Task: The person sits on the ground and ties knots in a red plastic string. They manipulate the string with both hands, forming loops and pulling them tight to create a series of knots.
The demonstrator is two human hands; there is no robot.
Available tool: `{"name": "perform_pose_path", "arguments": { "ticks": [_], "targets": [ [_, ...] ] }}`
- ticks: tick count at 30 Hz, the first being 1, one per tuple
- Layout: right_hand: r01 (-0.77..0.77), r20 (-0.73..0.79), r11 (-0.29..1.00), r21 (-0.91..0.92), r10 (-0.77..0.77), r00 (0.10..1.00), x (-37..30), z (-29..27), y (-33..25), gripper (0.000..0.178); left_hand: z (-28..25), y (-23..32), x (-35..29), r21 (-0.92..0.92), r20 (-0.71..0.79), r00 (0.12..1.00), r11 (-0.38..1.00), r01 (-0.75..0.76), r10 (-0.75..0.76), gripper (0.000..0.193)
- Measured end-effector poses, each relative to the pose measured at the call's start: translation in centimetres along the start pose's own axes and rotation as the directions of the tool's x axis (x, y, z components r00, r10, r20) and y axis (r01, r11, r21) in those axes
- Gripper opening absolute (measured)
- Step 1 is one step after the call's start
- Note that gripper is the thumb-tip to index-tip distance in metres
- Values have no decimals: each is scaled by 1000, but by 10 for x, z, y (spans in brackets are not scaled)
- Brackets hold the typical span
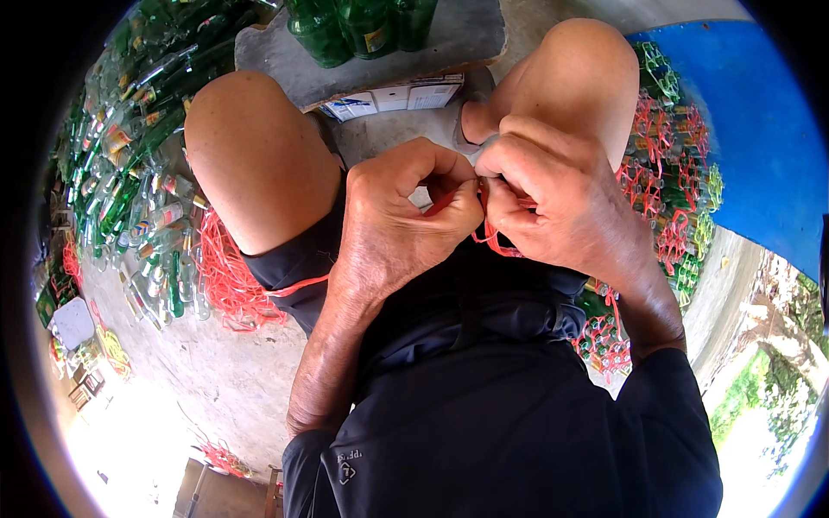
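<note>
The head view, a wide fisheye, looks steeply down from above the shirt (pixel 501 432), facing out past the left hand (pixel 406 207) and right hand (pixel 566 194), near at its centre, to the knees (pixel 246 108) and floor (pixel 397 131) beyond.

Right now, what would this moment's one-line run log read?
left hand: pinching red strip | right hand: pinching red strip | green bottles: on grey slab

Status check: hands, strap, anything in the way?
Left hand, right hand: close together, pinching red strap. Green bottles stand apart on grey slab. Nothing visibly blocking.
</note>
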State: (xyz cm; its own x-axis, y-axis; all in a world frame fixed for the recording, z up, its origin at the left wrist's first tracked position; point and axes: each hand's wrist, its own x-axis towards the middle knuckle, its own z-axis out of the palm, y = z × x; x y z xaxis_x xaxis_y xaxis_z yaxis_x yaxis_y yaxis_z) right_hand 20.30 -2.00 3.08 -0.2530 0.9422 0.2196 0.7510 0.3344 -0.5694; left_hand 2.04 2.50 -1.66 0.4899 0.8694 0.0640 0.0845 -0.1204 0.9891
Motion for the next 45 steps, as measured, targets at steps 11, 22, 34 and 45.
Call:
{"name": "perform_pose_path", "arguments": {
  "ticks": [11,22,34,45],
  "targets": [
    [-455,264,719,525,370,891,-4,4,7,6,-3,-6,-3,16,24,999,999,-49,49,10],
    [-533,254,594,603,491,833,-7,7,8,5,-13,13,-7,366,-47,941,882,-296,335,19],
    [-556,253,607,568,515,819,-5,8,-3,4,-6,12,-10,351,-51,963,908,-231,265,13],
    [-589,290,597,545,525,800,-7,14,-4,8,-11,11,-10,441,28,951,850,-287,306,16]
  ]
}}
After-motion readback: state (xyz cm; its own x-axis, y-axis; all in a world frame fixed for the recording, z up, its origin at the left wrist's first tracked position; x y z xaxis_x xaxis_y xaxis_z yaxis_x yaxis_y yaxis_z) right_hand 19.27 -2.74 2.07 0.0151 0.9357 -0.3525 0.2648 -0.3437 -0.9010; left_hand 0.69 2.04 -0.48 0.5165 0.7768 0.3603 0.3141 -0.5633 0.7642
